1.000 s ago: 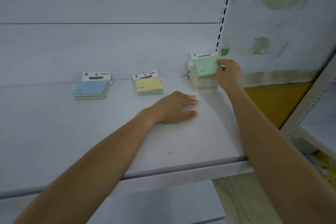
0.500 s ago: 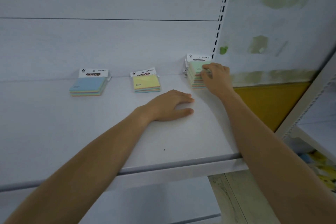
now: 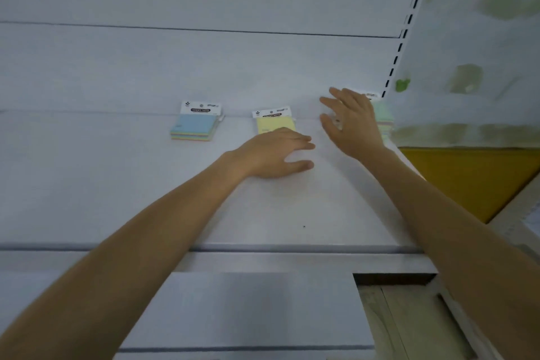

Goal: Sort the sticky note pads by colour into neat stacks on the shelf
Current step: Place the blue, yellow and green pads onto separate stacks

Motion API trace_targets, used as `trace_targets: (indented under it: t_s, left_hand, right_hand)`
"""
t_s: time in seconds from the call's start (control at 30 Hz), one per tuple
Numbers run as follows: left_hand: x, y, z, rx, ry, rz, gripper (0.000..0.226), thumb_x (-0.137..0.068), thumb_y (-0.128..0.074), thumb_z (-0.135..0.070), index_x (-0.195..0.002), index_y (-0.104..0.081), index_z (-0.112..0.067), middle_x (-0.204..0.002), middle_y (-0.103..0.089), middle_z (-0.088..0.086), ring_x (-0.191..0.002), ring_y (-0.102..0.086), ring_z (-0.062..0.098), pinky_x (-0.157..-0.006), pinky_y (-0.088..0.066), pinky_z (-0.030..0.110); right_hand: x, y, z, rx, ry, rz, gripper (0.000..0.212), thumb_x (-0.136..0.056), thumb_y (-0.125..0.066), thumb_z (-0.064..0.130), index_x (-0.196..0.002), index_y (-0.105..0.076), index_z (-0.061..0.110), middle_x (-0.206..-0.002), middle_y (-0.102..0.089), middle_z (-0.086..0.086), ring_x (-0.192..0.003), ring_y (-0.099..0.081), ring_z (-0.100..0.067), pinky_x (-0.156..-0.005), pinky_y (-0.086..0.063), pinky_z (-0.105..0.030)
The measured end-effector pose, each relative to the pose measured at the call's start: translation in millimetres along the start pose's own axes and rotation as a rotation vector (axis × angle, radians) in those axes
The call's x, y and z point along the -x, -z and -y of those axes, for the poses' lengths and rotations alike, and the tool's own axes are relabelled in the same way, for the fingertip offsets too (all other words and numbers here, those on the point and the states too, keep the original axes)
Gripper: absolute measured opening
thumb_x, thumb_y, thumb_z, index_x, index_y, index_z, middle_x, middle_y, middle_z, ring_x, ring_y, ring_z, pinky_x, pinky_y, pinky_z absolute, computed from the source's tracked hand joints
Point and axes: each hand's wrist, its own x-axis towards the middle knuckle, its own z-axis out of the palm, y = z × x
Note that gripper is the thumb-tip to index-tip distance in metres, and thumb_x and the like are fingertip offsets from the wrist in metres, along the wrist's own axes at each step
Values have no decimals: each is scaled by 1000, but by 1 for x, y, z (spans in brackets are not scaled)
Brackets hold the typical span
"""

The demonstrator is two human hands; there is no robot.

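I stand in a shop. The white shelf (image 3: 117, 184) has a slotted upright (image 3: 410, 20). The pads (image 3: 194, 127) carry printed header cards.

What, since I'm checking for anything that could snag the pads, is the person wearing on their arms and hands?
Nothing shows. The left hand and right hand are bare: no gloves, rings or watch visible, though the right hand is motion-blurred. The left forearm and right forearm are bare to the frame edge, no sleeve in view.
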Motion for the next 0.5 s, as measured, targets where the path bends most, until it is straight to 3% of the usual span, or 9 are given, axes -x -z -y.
trace_targets:
  t_s: [0.17,0.5]
  left_hand:
    - [55,31,44,-61,54,-102,49,-91,-41,-48,-136,-41,-27,-147,-40,-6,-136,-31,13,-107,-29,27]
    - [245,77,173,-128,325,-101,51,-92,-35,-52,-139,-36,-30,-150,-34,-9,-138,-28,14,-109,-28,31]
  right_hand:
    - [-24,-5,70,22,107,65,42,-93,-43,31,-133,-46,17,-147,-37,-4,-137,-30,-23,-115,-15,-38]
    - [-42,-66,281,-131,250,176,43,-94,-41,27,-136,-41,17,-147,-39,-6,-136,-31,-24,-114,-17,-35]
